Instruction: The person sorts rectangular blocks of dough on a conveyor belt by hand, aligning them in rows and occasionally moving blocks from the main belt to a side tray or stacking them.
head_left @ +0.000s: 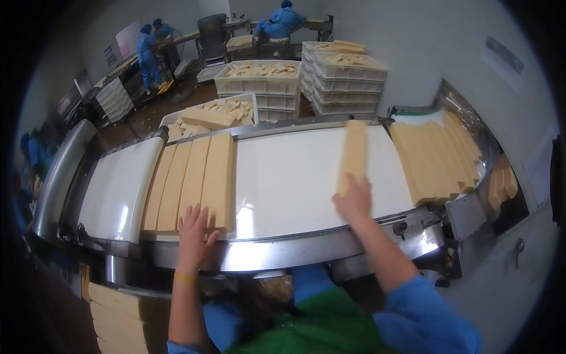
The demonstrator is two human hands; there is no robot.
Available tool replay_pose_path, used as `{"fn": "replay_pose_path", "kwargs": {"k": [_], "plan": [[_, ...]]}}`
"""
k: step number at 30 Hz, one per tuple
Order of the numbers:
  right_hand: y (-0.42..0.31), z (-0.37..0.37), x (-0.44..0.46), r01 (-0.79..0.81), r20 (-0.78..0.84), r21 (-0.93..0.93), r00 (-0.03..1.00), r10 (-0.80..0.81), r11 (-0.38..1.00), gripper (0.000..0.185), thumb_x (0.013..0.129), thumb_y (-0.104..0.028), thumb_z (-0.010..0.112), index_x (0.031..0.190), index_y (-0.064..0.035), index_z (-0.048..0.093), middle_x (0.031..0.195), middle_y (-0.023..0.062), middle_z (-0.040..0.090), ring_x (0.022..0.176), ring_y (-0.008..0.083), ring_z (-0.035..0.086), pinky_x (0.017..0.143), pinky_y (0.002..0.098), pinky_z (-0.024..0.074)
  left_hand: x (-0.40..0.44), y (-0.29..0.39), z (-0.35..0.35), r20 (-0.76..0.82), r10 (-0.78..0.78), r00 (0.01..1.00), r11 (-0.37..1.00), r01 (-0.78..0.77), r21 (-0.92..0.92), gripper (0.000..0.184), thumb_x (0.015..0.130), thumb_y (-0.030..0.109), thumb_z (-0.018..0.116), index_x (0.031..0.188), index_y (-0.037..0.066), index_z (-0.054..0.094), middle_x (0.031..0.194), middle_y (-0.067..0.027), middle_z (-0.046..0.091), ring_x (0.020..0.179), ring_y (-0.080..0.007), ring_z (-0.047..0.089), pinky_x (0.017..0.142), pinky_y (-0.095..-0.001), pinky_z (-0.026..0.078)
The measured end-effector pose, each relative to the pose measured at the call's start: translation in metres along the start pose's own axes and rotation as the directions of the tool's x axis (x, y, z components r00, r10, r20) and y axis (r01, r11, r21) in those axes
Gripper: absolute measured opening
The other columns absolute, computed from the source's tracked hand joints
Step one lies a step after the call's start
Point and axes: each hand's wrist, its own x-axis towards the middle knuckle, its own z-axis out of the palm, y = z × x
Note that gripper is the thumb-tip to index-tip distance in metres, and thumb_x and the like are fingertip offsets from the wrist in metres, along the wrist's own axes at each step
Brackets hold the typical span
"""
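My right hand [354, 200] is closed around the near end of a long pale-yellow block [355, 147], which looks like a slab of bread or cake. The block stretches away from me over the white belt [283, 177] and is slightly blurred. Farther left, my left hand [193, 233] has its fingers spread at the near ends of several similar blocks [194, 177] lying side by side. Its fingertips appear to touch them; it grips none. At the right, more blocks [433, 159] sit in a packed row on the curved end of the conveyor.
A steel rail [283, 253] runs along the belt's near edge. Behind the conveyor stand white crates [259, 85] of broken pieces and another crate stack [348, 88]. More blocks [118, 321] lie at lower left. People in blue [148, 56] stand farther back.
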Motion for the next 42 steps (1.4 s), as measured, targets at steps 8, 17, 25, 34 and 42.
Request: {"fn": "replay_pose_path", "kwargs": {"k": [8, 17, 25, 34, 42], "plan": [[-0.2, 0.03, -0.064, 0.306, 0.245, 0.409, 0.871, -0.426, 0.86, 0.066, 0.071, -0.034, 0.07, 0.129, -0.0074, 0.051, 0.137, 0.035, 0.034, 0.12, 0.0454, 0.044, 0.096, 0.0488, 0.0436, 0.004, -0.021, 0.025, 0.088, 0.011, 0.996, 0.999, -0.015, 0.046, 0.059, 0.081, 0.014, 0.069, 0.136, 0.011, 0.048, 0.145, -0.0117, 0.042, 0.138, -0.0312, 0.034, 0.112, -0.0502, 0.024], [-0.145, 0.048, -0.046, 0.326, 0.227, 0.678, 0.76, -0.609, 0.659, 0.056, 0.075, -0.03, 0.074, 0.123, -0.0046, 0.057, 0.127, 0.0179, 0.055, 0.122, 0.0332, 0.048, 0.104, 0.0457, 0.038, 0.002, -0.032, 0.024, 0.02, 0.026, 0.999, 0.999, -0.027, 0.027, 0.068, 0.073, 0.028, 0.078, 0.134, 0.01, 0.051, 0.143, -0.0142, 0.044, 0.134, -0.0335, 0.037, 0.108, -0.0509, 0.027], [0.173, -0.074, 0.053, 0.01, 0.127, -0.236, 0.992, 0.021, 0.972, 0.066, 0.076, -0.032, 0.069, 0.133, -0.0039, 0.05, 0.141, 0.0218, 0.043, 0.133, 0.0344, 0.038, 0.111, 0.0441, 0.0298, 0.015, -0.015, 0.029, -0.047, 0.1, 0.994, 0.991, -0.104, -0.08, 0.064, 0.07, 0.021, 0.079, 0.128, 0.011, 0.055, 0.133, -0.0122, 0.053, 0.126, -0.0338, 0.045, 0.105, -0.0479, 0.031], [0.025, -0.013, 0.018, -0.186, 0.015, -0.001, 0.982, 0.186, 0.983, 0.068, 0.071, -0.033, 0.069, 0.131, -0.0063, 0.052, 0.134, 0.0293, 0.041, 0.119, 0.0421, 0.044, 0.102, 0.0457, 0.0394, 0.012, -0.019, 0.036, -0.052, 0.068, 0.996, 0.996, -0.071, -0.055, 0.061, 0.071, 0.014, 0.078, 0.128, 0.011, 0.056, 0.134, -0.0094, 0.053, 0.129, -0.0361, 0.042, 0.105, -0.0524, 0.03], [-0.145, 0.022, -0.059, 0.261, 0.195, 0.292, 0.925, -0.325, 0.92, 0.06, 0.08, -0.041, 0.064, 0.13, -0.0084, 0.055, 0.14, 0.035, 0.032, 0.128, 0.0473, 0.037, 0.107, 0.0483, 0.0337, 0.012, -0.018, 0.029, -0.021, 0.042, 0.999, 0.997, -0.043, -0.058, 0.063, 0.071, 0.013, 0.078, 0.13, 0.01, 0.055, 0.136, -0.0101, 0.053, 0.131, -0.0353, 0.042, 0.105, -0.0499, 0.03]]}}
